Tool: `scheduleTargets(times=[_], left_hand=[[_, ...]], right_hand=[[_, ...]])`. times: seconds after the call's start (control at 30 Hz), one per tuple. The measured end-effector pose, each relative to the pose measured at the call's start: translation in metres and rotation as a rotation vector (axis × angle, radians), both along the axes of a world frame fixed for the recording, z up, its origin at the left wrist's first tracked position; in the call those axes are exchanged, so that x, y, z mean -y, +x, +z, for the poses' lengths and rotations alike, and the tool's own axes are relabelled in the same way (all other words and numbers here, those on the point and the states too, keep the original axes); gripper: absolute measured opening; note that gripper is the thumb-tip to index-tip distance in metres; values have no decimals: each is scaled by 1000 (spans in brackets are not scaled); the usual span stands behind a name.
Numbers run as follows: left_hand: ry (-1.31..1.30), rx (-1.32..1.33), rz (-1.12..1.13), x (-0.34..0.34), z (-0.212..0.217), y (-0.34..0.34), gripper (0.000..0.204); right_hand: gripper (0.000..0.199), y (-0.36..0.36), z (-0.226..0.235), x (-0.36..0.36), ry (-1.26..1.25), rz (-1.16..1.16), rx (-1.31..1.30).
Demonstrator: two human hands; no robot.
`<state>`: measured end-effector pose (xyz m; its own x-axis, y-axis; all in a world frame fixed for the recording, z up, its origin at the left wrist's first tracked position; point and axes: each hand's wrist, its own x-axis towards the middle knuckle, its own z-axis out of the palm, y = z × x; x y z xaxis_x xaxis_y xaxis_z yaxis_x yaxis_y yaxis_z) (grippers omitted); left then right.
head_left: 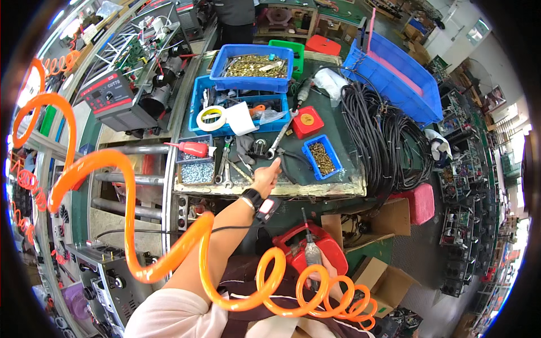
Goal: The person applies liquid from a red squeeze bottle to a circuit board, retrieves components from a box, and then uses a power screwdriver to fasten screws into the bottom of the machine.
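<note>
My left hand (266, 178) reaches over the near edge of the workbench, its fingers drawn together; whatever they hold, if anything, is hidden. Just beyond its fingertips lies a long silver wrench (280, 135), with a black hose (295, 163) to the right. Several smaller wrenches (226, 169) and a grey glove (244, 147) rest left of the hand. Low in front of my body, my right hand (326, 271) is closed around a silver power screwdriver (312, 252), its bit pointing up and away. Orange coils partly cover this hand.
An orange coiled air hose (132, 225) loops across my left arm and front. Blue bins of brass fittings (251, 49) and small screws (322, 158) stand on the bench (349, 174). Black cables (372, 129) hang over its right side. Below are a red container (338, 248) and open cardboard boxes (389, 222).
</note>
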<state>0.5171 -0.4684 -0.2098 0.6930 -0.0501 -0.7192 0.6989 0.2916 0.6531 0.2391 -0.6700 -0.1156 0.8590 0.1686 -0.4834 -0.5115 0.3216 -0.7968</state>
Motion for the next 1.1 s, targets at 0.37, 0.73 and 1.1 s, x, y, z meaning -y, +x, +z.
scheduleTargets(times=[0.37,0.73,1.1], left_hand=[[-384,-95,207,-73,-17,-140,17],[-475,41,698,-172,-13,-245,21],[-343,326,1041,-203,4,-333,23]], right_hand=[[82,50,-3,-25,43,344,-176],[87,100,29,-106,179,765,-283],[88,105,44,-189,133,1175,-287]])
